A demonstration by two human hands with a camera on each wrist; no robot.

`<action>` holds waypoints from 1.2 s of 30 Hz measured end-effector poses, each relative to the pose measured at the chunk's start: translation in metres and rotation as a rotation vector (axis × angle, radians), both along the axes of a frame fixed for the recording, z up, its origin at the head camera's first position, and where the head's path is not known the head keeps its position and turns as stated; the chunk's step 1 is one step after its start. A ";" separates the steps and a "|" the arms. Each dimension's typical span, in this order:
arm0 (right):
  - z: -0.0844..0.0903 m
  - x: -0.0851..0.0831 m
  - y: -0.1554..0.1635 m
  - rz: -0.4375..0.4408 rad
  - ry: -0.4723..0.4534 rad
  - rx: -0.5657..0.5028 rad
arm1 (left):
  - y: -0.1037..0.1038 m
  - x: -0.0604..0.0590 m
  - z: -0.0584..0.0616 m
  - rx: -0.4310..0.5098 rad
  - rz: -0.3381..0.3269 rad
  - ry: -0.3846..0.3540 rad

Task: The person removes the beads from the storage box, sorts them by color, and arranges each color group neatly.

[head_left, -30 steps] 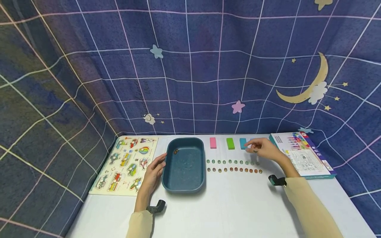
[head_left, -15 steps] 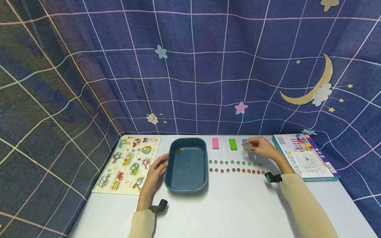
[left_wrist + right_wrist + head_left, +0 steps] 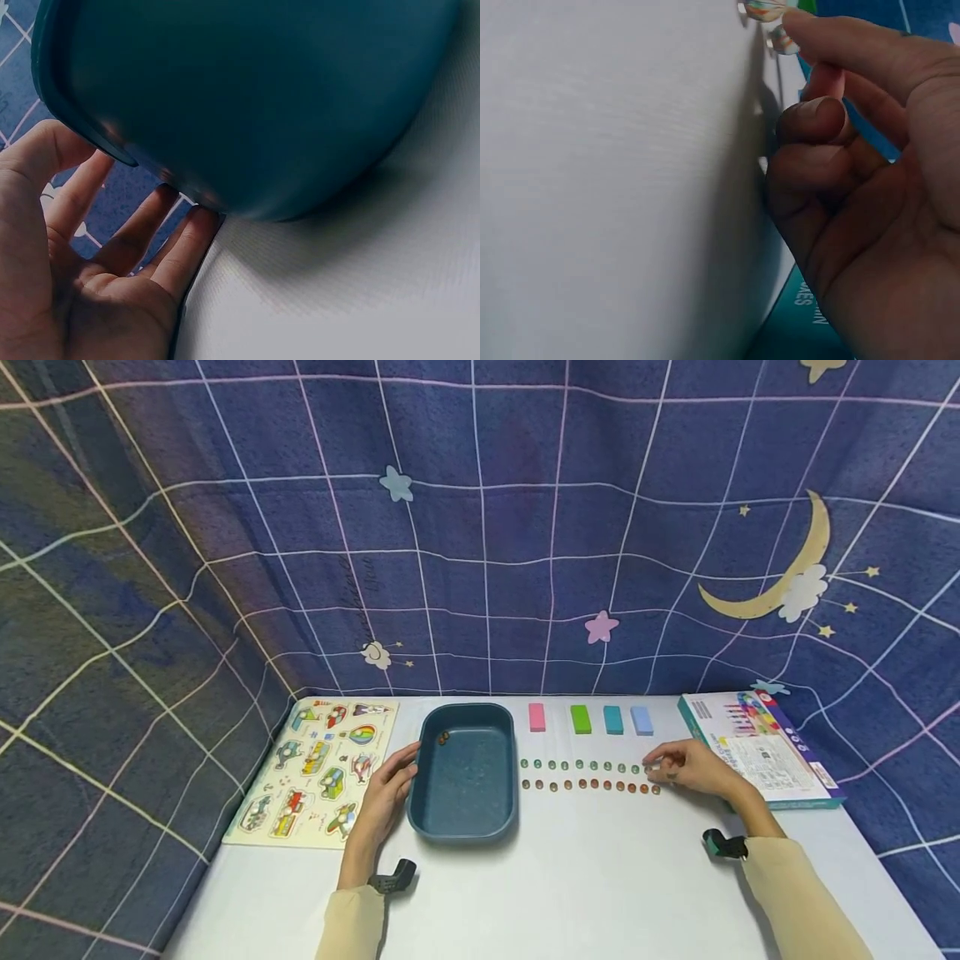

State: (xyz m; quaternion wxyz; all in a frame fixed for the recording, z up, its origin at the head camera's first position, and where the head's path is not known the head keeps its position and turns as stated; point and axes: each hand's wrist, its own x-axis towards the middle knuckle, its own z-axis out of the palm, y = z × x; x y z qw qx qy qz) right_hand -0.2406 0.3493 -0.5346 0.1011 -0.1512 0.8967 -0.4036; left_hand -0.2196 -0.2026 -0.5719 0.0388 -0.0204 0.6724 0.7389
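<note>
On the white table, a dark teal tub (image 3: pixel 462 841) stands beside my left hand (image 3: pixel 385 795). That hand's fingers touch the tub's left outer wall, straight; in the left wrist view the thumb (image 3: pixel 64 144) meets the rim. A few brown marbles (image 3: pixel 443 738) lie in the tub's far left corner. To its right run two rows of marbles, a greenish upper row (image 3: pixel 580 765) and an orange-brown lower row (image 3: pixel 593 783). At the upper row's right end, my right hand (image 3: pixel 693 767) pinches a marble between thumb and forefinger. Swirled marbles (image 3: pixel 784 41) show by the thumb tip in the right wrist view.
Behind the rows stand pink (image 3: pixel 537 717), green (image 3: pixel 581 719), teal (image 3: pixel 613 720) and light blue (image 3: pixel 642 721) blocks. A picture board (image 3: pixel 315 772) lies at the left, a flat box (image 3: pixel 765 752) at the right. A blue curtain (image 3: pixel 480 543) hangs behind the table.
My right hand has come down from in front of the teal and light blue blocks to the right end of the upper marble row. My left hand stays at the tub.
</note>
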 end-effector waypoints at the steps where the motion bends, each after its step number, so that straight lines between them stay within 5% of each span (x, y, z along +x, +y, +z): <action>1: -0.002 0.000 0.000 -0.004 0.013 0.017 | 0.000 0.000 0.000 0.001 0.001 0.003; 8: -0.002 0.006 -0.003 -0.050 0.089 0.092 | 0.000 0.002 -0.001 -0.001 -0.011 0.018; 17: 0.009 0.038 0.003 -0.030 0.088 0.151 | -0.002 0.000 0.001 0.006 -0.019 0.027; 25: 0.010 0.044 0.002 -0.027 0.068 0.146 | -0.002 0.000 0.002 -0.004 -0.009 0.024; 30: 0.024 0.034 0.001 -0.016 0.055 0.116 | -0.001 0.000 0.000 -0.014 -0.007 0.012; 36: 0.049 -0.011 -0.034 -0.019 0.063 0.012 | 0.000 0.002 0.001 -0.018 0.002 0.013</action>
